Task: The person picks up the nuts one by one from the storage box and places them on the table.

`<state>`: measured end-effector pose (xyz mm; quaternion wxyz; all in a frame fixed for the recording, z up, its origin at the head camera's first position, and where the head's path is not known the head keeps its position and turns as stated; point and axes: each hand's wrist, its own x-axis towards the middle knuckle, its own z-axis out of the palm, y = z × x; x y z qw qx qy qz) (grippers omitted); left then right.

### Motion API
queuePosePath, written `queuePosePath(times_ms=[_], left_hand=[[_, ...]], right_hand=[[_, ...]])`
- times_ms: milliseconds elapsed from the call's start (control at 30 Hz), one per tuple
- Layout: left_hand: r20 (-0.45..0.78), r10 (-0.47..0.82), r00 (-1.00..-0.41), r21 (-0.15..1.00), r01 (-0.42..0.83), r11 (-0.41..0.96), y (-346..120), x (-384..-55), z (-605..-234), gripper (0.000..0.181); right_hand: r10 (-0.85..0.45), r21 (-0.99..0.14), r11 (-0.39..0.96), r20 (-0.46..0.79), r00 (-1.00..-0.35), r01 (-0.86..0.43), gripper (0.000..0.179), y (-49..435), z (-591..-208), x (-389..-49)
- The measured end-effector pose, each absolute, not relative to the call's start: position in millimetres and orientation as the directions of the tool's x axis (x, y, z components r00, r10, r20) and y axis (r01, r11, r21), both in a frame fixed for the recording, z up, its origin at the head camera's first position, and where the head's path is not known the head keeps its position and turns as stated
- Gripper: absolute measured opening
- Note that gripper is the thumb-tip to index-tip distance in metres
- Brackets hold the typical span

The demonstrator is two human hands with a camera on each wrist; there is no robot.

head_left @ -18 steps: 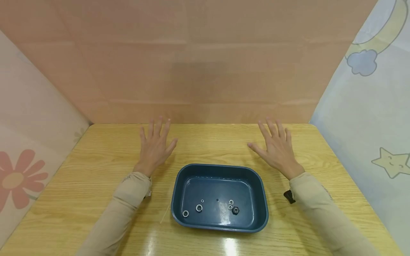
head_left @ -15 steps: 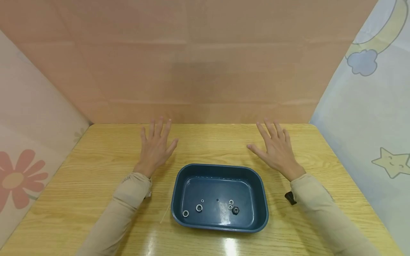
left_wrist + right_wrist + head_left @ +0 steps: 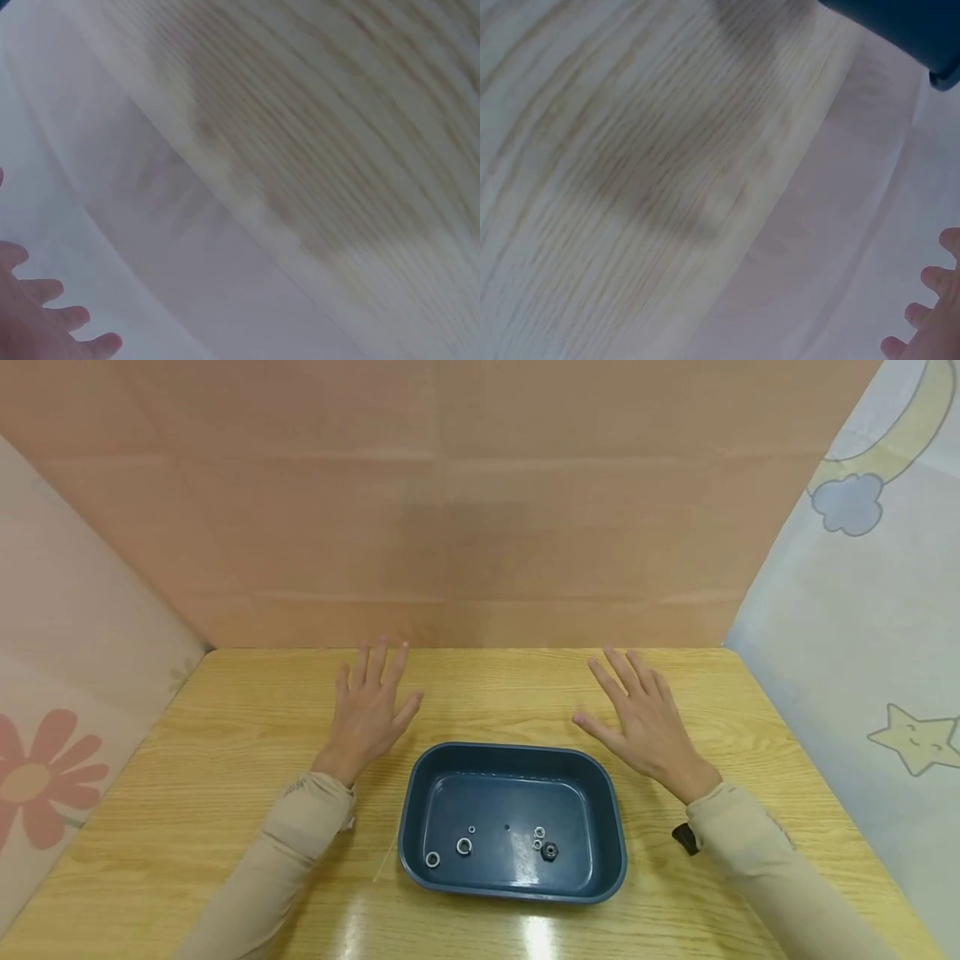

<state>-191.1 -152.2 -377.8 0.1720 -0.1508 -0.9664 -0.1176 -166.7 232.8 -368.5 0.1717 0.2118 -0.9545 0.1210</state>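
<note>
My left hand (image 3: pixel 366 714) hovers past the tray's back left corner in the head view, fingers spread and nothing held. Opposite it, my right hand (image 3: pixel 645 722) is raised beyond the back right corner, its fingers also spread and bare. Between and nearer than both sits a dark blue tray (image 3: pixel 513 897) with rounded corners. Inside lie a dark hex nut (image 3: pixel 550 851), a larger silver ring-shaped piece (image 3: pixel 464 846), another silver ring (image 3: pixel 432 859) and several smaller metal pieces. Each wrist view catches spread fingertips at a lower corner: the left fingers (image 3: pixel 71 317) and the right fingers (image 3: pixel 934 279).
The tray stands on a light wood-grain table (image 3: pixel 225 793). A plain peach backdrop (image 3: pixel 450 510) rises behind the table's far edge. Patterned side sheets flank it, with a flower (image 3: pixel 30 781) on the left and a star (image 3: pixel 917 739) on the right.
My left hand has shifted slightly right. My right hand has drifted a little left and toward me, its fingers lower in the head view. The tray and metal pieces stay as they were.
</note>
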Motion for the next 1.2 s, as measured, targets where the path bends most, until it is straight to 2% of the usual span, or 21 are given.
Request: queuePosePath(times_ms=[300,833,1000,1200], left_hand=[[0.397,0.269,-0.878,0.172,0.359,0.917,-149.7,-181.1,-374.4,0.07],[0.362,0.296,-0.884,0.186,0.379,0.906,-142.4,-164.5,-368.4,0.071],[0.365,0.301,-0.881,0.19,0.387,0.902,-140.4,-160.6,-367.8,0.07],[0.376,0.314,-0.872,0.18,0.401,0.898,-137.2,-156.4,-366.7,0.069]], right_hand=[[-0.418,-0.129,0.852,0.418,-0.807,-0.508,0.08,224.6,-368.7,-156.2],[-0.472,-0.085,0.834,0.402,-0.784,-0.546,0.077,214.5,-374.0,-138.8],[-0.505,-0.076,0.819,0.376,-0.777,-0.569,0.078,210.7,-377.4,-131.2],[-0.519,-0.116,0.809,0.318,-0.794,-0.576,0.077,204.4,-379.4,-119.5]])
